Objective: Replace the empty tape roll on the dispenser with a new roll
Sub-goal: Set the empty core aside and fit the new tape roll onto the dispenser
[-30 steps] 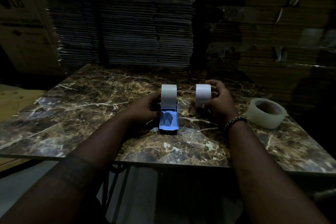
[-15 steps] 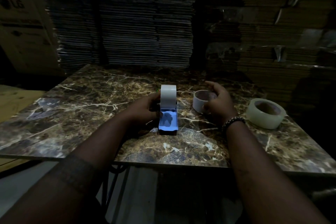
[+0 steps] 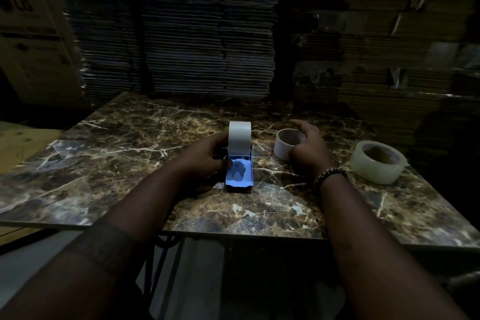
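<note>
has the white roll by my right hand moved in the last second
Yes. The white roll stood on edge level with the dispenser; now it lies flat on the table, core up, still right of the dispenser, under the right hand.

Dim storeroom, marble desk (image 3: 117, 148)
We note flattened cardboard stacks (image 3: 207, 34) behind it, an LG-marked box (image 3: 31, 41) far left.

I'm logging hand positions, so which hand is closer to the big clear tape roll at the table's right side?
Right. The right hand rests on the small white roll, just left of the clear tape roll; the left hand holds the dispenser, farther away.
</note>
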The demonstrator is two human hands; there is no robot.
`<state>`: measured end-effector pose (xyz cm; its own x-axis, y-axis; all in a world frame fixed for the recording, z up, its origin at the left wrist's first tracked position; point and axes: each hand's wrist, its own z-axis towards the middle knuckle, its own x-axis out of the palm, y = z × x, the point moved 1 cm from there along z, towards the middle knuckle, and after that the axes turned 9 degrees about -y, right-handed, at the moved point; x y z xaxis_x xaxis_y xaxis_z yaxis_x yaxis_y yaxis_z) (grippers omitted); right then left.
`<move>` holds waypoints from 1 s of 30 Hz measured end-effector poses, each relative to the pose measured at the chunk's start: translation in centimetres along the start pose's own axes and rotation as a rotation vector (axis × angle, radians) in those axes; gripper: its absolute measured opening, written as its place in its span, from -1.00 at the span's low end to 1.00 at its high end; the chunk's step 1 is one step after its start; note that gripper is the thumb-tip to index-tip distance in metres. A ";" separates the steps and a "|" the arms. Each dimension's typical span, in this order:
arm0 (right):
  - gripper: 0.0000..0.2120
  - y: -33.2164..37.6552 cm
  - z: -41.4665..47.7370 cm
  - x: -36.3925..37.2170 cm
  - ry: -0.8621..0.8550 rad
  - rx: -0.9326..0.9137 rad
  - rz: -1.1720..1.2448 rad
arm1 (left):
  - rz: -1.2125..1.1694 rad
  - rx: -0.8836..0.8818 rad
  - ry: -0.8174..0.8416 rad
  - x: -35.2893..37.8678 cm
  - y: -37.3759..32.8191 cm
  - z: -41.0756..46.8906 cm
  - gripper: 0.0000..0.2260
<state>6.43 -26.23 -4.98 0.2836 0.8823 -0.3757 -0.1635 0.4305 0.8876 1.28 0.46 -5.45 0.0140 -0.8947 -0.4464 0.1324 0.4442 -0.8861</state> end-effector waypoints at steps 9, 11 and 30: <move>-0.50 0.5 -0.9 0.2 -0.042 -0.204 -0.182 | 0.087 0.289 -0.321 -0.8 -1.4 -1.5 0.02; -0.54 0.5 -1.3 0.1 -0.058 -0.234 -0.178 | 0.175 0.391 -0.389 -0.6 -2.1 -1.6 0.01; -0.35 -3.6 -0.8 -12.5 -0.325 -0.278 -0.613 | 0.569 0.573 0.005 18.8 -13.4 1.3 0.05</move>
<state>2.73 -38.70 -3.69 0.6584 0.3865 -0.6458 -0.1066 0.8973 0.4283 1.07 -22.39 -1.86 0.2283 -0.5380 -0.8114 0.5936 0.7375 -0.3220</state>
